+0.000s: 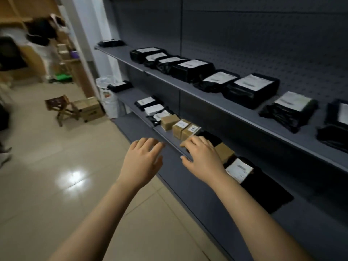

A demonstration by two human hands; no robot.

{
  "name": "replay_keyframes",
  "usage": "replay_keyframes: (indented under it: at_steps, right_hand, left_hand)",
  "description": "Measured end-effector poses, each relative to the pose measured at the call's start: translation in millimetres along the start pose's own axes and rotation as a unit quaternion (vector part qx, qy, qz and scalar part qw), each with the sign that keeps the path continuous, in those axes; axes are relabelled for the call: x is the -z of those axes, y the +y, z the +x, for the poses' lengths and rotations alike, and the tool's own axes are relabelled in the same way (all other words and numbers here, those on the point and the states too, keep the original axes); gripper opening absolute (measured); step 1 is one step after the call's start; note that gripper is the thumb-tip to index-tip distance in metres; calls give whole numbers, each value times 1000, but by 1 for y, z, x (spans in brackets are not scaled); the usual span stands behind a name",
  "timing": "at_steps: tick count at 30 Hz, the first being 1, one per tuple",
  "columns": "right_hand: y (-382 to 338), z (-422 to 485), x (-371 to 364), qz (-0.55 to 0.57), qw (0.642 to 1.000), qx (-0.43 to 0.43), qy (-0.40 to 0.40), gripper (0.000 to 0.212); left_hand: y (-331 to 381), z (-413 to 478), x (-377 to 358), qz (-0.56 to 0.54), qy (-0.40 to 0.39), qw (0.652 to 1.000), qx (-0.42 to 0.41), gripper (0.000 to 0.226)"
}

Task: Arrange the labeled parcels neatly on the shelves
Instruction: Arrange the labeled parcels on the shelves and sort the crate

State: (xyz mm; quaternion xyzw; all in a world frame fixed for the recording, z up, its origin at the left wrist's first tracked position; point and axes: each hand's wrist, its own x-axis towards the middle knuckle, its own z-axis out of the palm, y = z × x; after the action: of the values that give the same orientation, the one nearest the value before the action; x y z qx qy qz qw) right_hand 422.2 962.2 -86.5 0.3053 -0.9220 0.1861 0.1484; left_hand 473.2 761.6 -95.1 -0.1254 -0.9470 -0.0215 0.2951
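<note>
While the right hand curled its fingers over a brown box on the middle shelf, the left hand hovered slack and empty by the lip; the step looked like closing that box up to the labeled boxes beyond. Its long axis seemed to follow the shelf edge, so a straight slide would serve.

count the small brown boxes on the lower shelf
4. The far brown box, middle brown box and near brown box sit in a row; the fourth brown box lies beside the right hand, which may hide another.
</note>
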Motion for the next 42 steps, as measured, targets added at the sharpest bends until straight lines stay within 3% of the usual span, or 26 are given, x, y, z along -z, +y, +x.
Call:
replay_keyframes:
  at_steps: [9,20,29,42]
  right_hand:
    - [-31,136,-77,45,992,109,-36,28]
    - [-36,323,-145,82,974,198,-74,32]
    - [-63,439,-215,96,969,211,-85,31]
    - [-168,628,-333,83,986,132,-51,31]
  left_hand:
    - [-114,22,-19,72,-1,994,80,37]
    - [-236,110,-62,133,10,977,169,39]
    - [-353,144,-100,138,16,972,191,36]
    - [-621,183,-131,125,-31,983,127,40]
